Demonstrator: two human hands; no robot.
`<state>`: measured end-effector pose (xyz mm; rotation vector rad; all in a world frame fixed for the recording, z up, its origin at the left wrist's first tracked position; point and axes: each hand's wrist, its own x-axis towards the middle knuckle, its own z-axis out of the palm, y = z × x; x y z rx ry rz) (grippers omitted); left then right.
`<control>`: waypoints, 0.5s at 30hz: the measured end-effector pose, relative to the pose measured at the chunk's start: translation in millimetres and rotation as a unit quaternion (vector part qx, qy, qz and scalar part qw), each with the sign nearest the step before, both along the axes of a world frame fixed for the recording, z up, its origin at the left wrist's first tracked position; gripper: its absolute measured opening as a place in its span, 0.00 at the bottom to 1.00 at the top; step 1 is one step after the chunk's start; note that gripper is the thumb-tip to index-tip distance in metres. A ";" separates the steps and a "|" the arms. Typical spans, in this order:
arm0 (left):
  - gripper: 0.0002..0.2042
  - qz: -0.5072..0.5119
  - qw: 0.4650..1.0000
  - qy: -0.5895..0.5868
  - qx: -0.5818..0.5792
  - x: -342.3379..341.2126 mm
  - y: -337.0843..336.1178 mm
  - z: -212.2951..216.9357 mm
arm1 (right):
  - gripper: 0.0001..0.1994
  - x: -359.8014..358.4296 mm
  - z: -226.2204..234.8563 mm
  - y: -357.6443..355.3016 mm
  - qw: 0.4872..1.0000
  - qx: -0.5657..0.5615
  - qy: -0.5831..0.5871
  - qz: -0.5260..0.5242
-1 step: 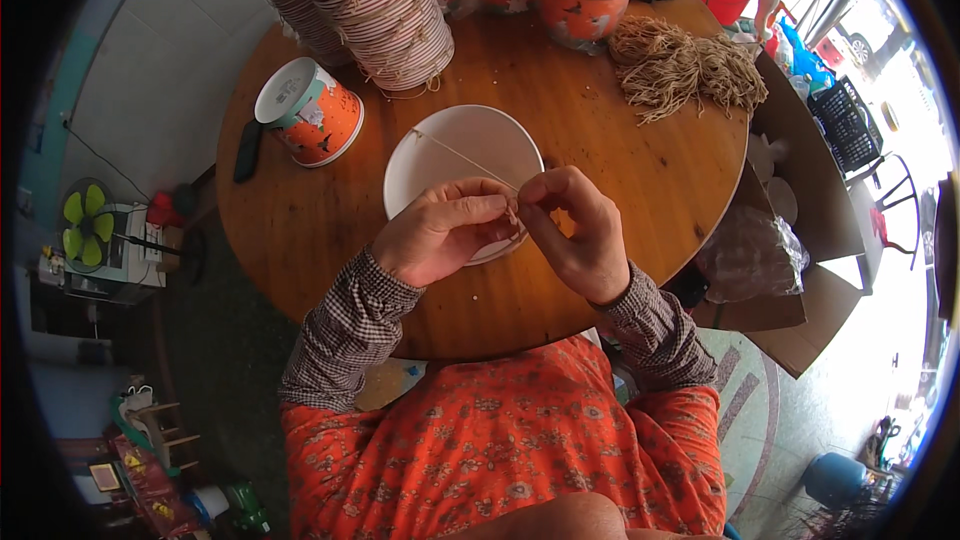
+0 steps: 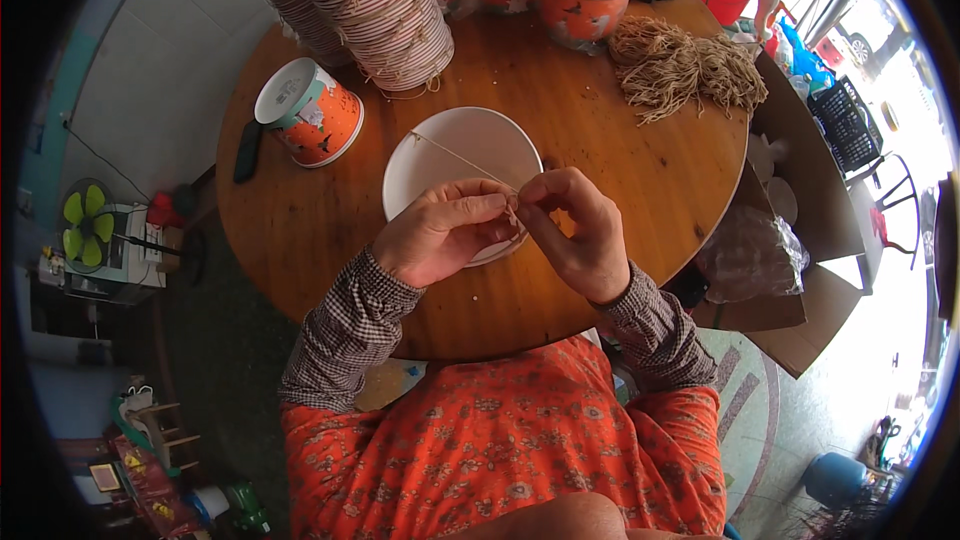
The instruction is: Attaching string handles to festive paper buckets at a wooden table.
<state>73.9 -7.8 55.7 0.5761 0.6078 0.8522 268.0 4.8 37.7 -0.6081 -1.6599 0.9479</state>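
Observation:
A paper bucket (image 2: 465,140) stands on the round table in front of me, its white inside facing up. A thin beige string (image 2: 450,152) runs taut from the bucket's far left rim, over the opening, to my fingers. My left hand (image 2: 440,225) pinches it between thumb and fingertips above the near side of the bucket. Close against it, my right hand (image 2: 580,230) is closed in a pinch on the same string. A short tangled bit of the string hangs between the two hands. Whether it forms a knot is too small to tell.
Tall stacks of orange-printed paper buckets (image 2: 390,20) stand at the back. One orange bucket (image 2: 320,120) sits upside down at the left, beside a dark phone-like object (image 2: 247,150). A bundle of beige strings (image 2: 690,65) lies back right. An open cardboard box (image 2: 800,170) adjoins the table's right edge.

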 end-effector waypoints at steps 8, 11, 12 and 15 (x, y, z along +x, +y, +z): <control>0.09 0.029 0.999 0.025 0.028 4.6 -1.0 -1.9 | 0.09 5.2 -3.5 5.2 0.993 0.102 -0.051 -0.028; 0.09 0.045 0.995 0.079 0.037 5.7 -3.6 4.8 | 0.07 6.0 -4.0 8.7 0.997 0.069 -0.026 0.002; 0.09 0.045 0.995 0.079 0.036 6.2 -4.7 8.4 | 0.07 6.3 -4.9 9.5 0.997 0.069 -0.026 0.002; 0.08 0.046 0.984 0.151 0.084 5.3 -6.4 12.7 | 0.06 7.2 -6.1 10.7 0.999 -0.016 -0.006 0.038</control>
